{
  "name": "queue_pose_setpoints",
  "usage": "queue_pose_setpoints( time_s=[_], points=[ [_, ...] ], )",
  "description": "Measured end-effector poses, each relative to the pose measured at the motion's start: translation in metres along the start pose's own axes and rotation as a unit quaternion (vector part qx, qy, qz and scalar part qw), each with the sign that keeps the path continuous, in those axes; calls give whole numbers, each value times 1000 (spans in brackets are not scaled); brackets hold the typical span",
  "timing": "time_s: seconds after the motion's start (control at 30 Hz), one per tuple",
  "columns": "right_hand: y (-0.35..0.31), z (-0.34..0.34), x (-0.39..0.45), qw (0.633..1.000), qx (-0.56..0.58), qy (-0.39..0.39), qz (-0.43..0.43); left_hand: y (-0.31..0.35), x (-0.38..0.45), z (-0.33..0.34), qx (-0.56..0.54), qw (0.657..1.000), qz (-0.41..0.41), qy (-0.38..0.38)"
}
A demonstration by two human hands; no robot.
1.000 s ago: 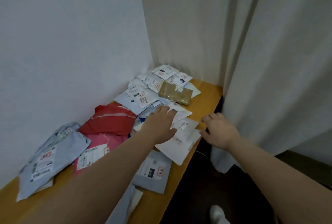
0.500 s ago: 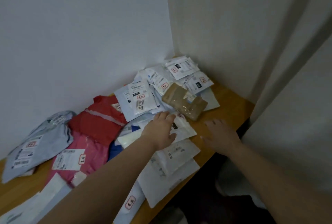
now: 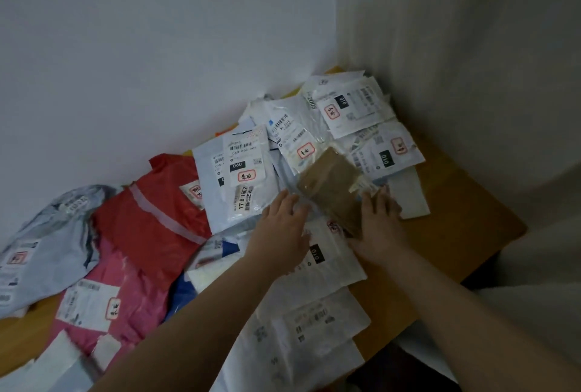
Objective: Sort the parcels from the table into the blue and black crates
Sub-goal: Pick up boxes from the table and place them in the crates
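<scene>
Left hand: my left hand (image 3: 280, 228) lies flat, fingers apart, on white parcels (image 3: 317, 266).
Right hand: my right hand (image 3: 379, 228) touches the brown parcel (image 3: 330, 187), fingers straight.
Table: wooden table (image 3: 456, 218), far right corner.

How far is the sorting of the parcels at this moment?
Done: nothing shows as sorted; no crate is in view. In hand: the left hand and right hand flank the brown parcel, touching its edges; a grip is not clear. Left: the red parcel, pink parcel and many white ones lie on the table.
</scene>
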State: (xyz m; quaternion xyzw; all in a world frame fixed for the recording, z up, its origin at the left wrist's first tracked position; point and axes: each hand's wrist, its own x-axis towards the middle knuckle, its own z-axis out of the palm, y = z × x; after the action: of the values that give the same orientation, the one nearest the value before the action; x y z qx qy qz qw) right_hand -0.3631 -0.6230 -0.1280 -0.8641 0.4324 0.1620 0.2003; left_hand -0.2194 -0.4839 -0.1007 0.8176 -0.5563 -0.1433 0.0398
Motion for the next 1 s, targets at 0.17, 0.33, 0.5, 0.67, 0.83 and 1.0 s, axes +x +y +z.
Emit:
queue_pose_setpoints(
  time_s=[0.17,0.33,0.5,0.67,0.83,1.0],
  points=[
    [-2,5,23,999,-45,3,26,-12,1,14,-4,999,-21,-27],
    [1,1,28,999,-2,-16,32,-1,-9,18,-7,1000,-22,-12],
    [12,-10,4,980,190,59,-22,15,-33,12,-43,998,-40,13],
    [21,-6,-56,912,394,67,-89,30,-64,1,-71,994,-79,3],
    [33,-10,-119,825,558,20,-83,57,-101,-3,-163,978,-109,70],
    [44,-11,-172,801,587,-45,-111,85,-144,-3,-299,936,-147,115]
  ],
)
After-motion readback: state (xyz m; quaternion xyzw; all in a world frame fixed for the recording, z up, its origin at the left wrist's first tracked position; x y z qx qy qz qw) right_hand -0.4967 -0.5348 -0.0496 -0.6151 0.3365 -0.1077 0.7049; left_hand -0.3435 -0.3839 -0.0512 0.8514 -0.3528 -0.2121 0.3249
